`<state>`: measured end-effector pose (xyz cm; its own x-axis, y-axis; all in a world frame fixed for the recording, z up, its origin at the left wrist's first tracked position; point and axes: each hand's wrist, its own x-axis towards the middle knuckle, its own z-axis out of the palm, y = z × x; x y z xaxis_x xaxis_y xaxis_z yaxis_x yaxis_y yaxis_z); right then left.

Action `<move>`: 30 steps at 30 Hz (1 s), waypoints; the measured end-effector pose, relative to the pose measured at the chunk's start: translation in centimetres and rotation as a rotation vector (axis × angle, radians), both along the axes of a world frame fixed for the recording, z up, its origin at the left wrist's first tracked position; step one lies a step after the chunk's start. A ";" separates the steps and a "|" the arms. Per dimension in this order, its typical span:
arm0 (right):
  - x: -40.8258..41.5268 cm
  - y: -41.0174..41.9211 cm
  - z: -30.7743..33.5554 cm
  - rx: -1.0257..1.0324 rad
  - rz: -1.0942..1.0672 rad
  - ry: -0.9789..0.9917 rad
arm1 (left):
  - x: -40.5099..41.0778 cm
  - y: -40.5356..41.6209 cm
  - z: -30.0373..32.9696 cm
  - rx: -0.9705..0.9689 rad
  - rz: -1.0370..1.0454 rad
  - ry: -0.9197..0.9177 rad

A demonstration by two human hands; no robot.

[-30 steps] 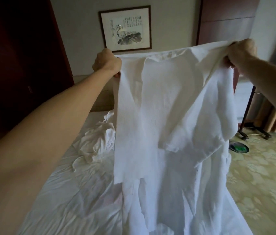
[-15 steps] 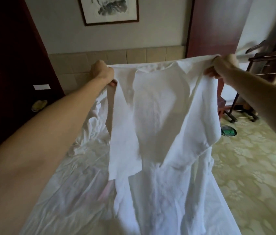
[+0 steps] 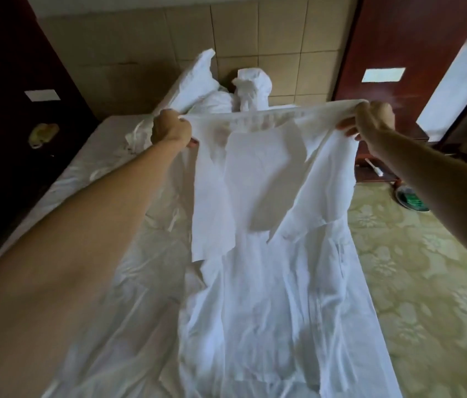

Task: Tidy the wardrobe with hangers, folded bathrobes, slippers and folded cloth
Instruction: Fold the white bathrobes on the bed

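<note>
A white bathrobe is stretched out flat between both hands above a bed with white sheets. My left hand grips its left shoulder and my right hand grips its right shoulder, pulling the collar edge taut. The robe's lower part lies on the sheet toward me. A front panel hangs folded over on the left side. Wardrobe, hangers and slippers are out of view.
Crumpled white linen and pillows sit at the head of the bed against a tiled wall. Dark wooden panels stand left and right. Patterned floor lies right of the bed, with a green-and-dark round object on it.
Both hands have lowered the robe toward the bed while my view tilted down. The wall picture has left the view and the pillows have come into sight.
</note>
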<state>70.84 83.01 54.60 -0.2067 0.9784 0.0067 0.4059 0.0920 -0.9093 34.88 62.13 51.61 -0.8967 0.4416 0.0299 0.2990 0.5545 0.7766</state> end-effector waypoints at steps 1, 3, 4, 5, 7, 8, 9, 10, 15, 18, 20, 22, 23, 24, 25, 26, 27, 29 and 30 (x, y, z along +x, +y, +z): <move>-0.4 0.6 -1.1 -0.034 0.022 -0.009 | -0.8 0.9 -1.6 -0.022 0.010 0.004; -0.7 1.3 -3.7 -0.113 0.035 -0.031 | -0.7 1.3 -4.1 -0.085 0.016 0.007; -0.6 1.5 -5.2 -0.155 0.020 -0.028 | 1.3 0.6 -4.0 -0.122 -0.003 0.006; -0.5 1.7 -6.9 -0.195 -0.006 -0.018 | 2.7 0.0 -4.6 -0.154 -0.017 0.004; -0.2 1.7 -10.6 -0.257 -0.038 -0.002 | 4.5 -1.2 -6.5 -0.178 -0.034 -0.042; -0.1 1.4 -12.4 -0.289 -0.024 0.003 | 5.4 -2.1 -7.6 -0.189 -0.032 -0.073; 0.0 0.8 -14.2 -0.326 0.009 -0.001 | 5.8 -3.0 -9.1 -0.203 -0.023 -0.102; 0.2 -0.1 -15.7 -0.367 0.034 -0.005 | 6.3 -4.0 -10.5 -0.223 -0.018 -0.130; 3.5 -5.3 -23.6 -0.422 -0.033 -0.047 | 8.7 -9.7 -17.9 -0.280 0.022 -0.263; 6.7 -10.6 -26.9 -0.489 -0.123 -0.040 | 11.1 -13.4 -22.6 -0.296 0.008 -0.359; 9.1 -14.5 -29.3 -0.576 -0.167 -0.027 | 13.1 -16.1 -25.7 -0.216 0.020 -0.471; 11.4 -17.8 -32.0 -0.673 -0.199 -0.028 | 15.6 -18.5 -27.8 -0.103 0.060 -0.600; 12.5 -19.3 -33.5 -0.715 -0.216 -0.025 | 16.7 -19.7 -28.8 -0.069 0.078 -0.647; 13.4 -20.6 -35.0 -0.749 -0.236 -0.032 | 17.9 -20.8 -29.9 -0.059 0.091 -0.677; 14.2 -21.7 -36.5 -0.775 -0.247 -0.055 | 18.6 -22.0 -31.8 -0.078 0.110 -0.702; 15.0 -22.8 -38.0 -0.798 -0.255 -0.097 | 19.0 -23.3 -34.4 -0.124 0.120 -0.707; 15.6 -23.7 -39.5 -0.811 -0.256 -0.139 | 19.3 -24.7 -37.2 -0.197 0.121 -0.708; 16.4 -25.1 -42.9 -0.824 -0.255 -0.202 | 19.5 -27.2 -43.3 -0.345 0.100 -0.679; 16.7 -25.7 -44.5 -0.835 -0.260 -0.225 | 19.8 -27.9 -44.7 -0.407 0.070 -0.685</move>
<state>87.50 57.28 10.12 0.1108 0.6629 -0.7404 0.4983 -0.6817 -0.5357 54.67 34.19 6.89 -0.6836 0.2408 -0.6890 -0.2174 0.8340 0.5072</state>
